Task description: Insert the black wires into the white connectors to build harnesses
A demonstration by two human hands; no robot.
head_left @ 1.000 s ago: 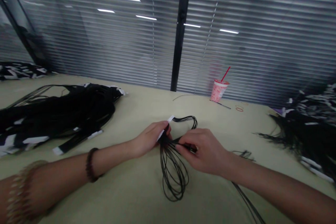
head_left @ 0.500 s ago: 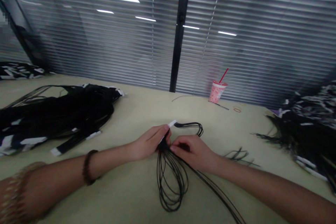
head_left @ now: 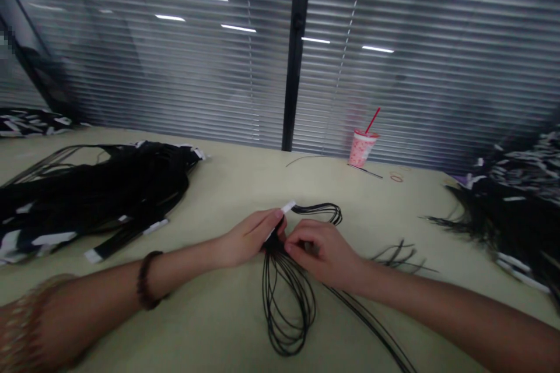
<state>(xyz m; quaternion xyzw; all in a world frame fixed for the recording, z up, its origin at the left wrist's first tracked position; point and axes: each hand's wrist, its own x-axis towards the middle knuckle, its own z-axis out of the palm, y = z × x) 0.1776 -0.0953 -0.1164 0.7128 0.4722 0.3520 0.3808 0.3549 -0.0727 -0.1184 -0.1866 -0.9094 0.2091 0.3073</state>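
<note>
A bundle of thin black cords hangs in a long loop over the table's near part. My left hand is closed around the gathered top of the bundle, where a white tag sticks out past the thumb. Close beside it, my right hand pinches at the cords with thumb and forefinger; the exact strands between the fingertips are hidden. A smaller loop curves out behind the right hand, and loose cord ends trail under the right wrist toward the near edge.
A large heap of black cords with white tags lies at left, another black pile at right. Toward the window blinds stands a pink cup with a red straw. Short cord scraps lie beyond my right forearm, and rubber bands near the cup.
Both hands keep almost the same place and grip on the cords. The right fingers have shifted very slightly; the view has tilted a little.
</note>
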